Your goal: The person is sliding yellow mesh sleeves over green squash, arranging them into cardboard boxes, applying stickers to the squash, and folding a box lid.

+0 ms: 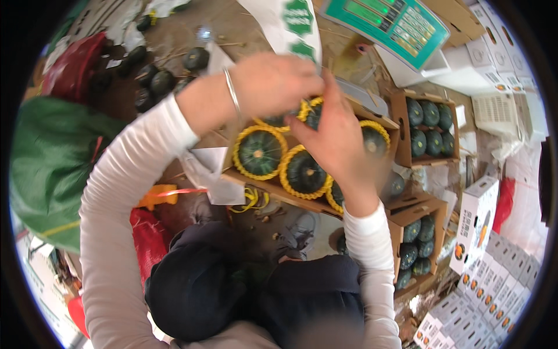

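My left hand [279, 85], with a bangle at the wrist, is blurred above a cardboard box [266, 186] of dark green squashes. Its fingers are bent by the lower end of a white strip with green printed labels [299, 19]; whether they pinch anything cannot be made out. Close against them are the fingertips of my right hand [338, 137], whose thumb stands apart over the box. Nothing shows between that thumb and the fingers. Yellow foam net rings circle the squashes, among them a left squash [259, 152] and a front squash [306, 169]. My hands hide part of the rest.
A digital scale [388, 28] stands beyond the box. On the right are an upper box of squashes [394, 131] and a lower one [440, 244], beside stacked white cartons [488, 288]. Loose squashes [162, 82] lie on the floor at left, near a green sack [52, 170].
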The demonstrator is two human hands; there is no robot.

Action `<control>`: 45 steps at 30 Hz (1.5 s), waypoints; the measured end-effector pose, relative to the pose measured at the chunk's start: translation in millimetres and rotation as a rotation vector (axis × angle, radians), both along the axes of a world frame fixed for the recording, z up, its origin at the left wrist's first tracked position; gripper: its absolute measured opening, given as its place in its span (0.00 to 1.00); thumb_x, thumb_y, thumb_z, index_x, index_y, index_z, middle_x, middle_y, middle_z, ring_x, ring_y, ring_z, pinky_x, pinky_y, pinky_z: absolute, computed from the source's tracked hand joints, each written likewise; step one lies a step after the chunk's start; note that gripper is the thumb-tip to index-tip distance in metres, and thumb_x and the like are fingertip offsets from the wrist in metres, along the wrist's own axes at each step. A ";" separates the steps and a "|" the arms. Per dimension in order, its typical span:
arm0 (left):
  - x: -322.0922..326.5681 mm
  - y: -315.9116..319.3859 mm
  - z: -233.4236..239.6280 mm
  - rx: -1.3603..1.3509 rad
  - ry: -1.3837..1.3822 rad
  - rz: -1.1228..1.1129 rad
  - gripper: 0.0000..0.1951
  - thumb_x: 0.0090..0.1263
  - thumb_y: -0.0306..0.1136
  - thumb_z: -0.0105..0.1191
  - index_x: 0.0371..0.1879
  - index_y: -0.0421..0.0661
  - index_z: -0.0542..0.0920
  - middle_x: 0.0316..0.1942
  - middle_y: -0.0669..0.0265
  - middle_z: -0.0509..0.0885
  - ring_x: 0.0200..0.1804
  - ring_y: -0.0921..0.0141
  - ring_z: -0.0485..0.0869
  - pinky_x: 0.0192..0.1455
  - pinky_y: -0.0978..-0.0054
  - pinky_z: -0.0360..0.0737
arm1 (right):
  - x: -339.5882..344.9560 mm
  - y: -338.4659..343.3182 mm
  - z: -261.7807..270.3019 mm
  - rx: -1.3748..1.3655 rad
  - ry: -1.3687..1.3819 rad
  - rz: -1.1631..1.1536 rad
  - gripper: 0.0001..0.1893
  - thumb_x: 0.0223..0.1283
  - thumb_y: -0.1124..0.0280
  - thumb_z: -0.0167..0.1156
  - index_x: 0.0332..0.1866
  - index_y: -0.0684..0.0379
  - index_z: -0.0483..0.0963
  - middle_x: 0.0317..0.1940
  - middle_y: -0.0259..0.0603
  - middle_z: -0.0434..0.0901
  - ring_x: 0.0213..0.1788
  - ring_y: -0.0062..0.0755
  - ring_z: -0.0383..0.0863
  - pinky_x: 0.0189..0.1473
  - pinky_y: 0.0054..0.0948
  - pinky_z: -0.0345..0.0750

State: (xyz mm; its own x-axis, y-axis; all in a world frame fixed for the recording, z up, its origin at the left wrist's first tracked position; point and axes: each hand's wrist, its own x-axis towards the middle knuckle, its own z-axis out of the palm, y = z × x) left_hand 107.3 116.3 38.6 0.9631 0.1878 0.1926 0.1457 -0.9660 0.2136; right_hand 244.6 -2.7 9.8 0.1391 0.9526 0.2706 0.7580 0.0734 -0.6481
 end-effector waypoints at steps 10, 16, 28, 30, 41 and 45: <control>-161.3 -101.9 -63.7 -2.173 -0.738 0.503 0.39 0.64 0.48 0.58 0.70 0.48 0.55 0.65 0.55 0.66 0.66 0.62 0.67 0.64 0.59 0.68 | -48.3 -49.4 -19.7 -0.123 1.306 0.284 0.16 0.64 0.75 0.56 0.57 0.65 0.69 0.42 0.31 0.78 0.41 0.18 0.75 0.44 0.22 0.74; -148.0 -134.5 -60.3 -1.829 -1.217 0.646 0.16 0.64 0.21 0.52 0.52 0.40 0.76 0.49 0.63 0.82 0.50 0.69 0.81 0.55 0.69 0.77 | -61.8 -54.8 -33.5 0.022 0.413 -0.030 0.32 0.53 0.71 0.65 0.64 0.66 0.61 0.53 0.48 0.73 0.55 0.38 0.72 0.55 0.33 0.70; -192.2 -154.1 -61.8 -1.486 -0.965 0.752 0.14 0.57 0.20 0.55 0.44 0.39 0.80 0.41 0.68 0.83 0.43 0.76 0.80 0.47 0.77 0.76 | -115.1 -30.8 -47.2 -0.276 1.474 0.015 0.06 0.58 0.76 0.64 0.37 0.67 0.78 0.34 0.36 0.82 0.36 0.17 0.76 0.41 0.20 0.74; -203.1 -152.3 -61.5 -1.474 -1.013 0.838 0.14 0.57 0.20 0.52 0.43 0.38 0.80 0.41 0.66 0.84 0.42 0.75 0.81 0.47 0.76 0.77 | -80.4 -10.4 -57.0 -0.117 1.417 -0.189 0.05 0.57 0.76 0.63 0.33 0.66 0.77 0.30 0.33 0.81 0.33 0.16 0.76 0.38 0.19 0.74; -213.9 -135.9 -51.9 -1.441 -1.211 1.070 0.11 0.65 0.25 0.51 0.44 0.35 0.78 0.39 0.66 0.83 0.40 0.72 0.82 0.47 0.74 0.77 | -43.1 28.2 -101.1 0.127 -0.233 0.240 0.11 0.53 0.68 0.64 0.31 0.68 0.77 0.37 0.44 0.78 0.49 0.44 0.74 0.54 0.37 0.72; -200.2 -129.0 -71.7 -1.568 -1.232 1.111 0.13 0.71 0.34 0.52 0.44 0.36 0.78 0.40 0.64 0.83 0.41 0.74 0.82 0.45 0.77 0.77 | -35.4 43.1 -111.4 -0.021 -0.466 0.249 0.33 0.59 0.50 0.58 0.63 0.64 0.65 0.64 0.61 0.60 0.67 0.57 0.60 0.65 0.49 0.61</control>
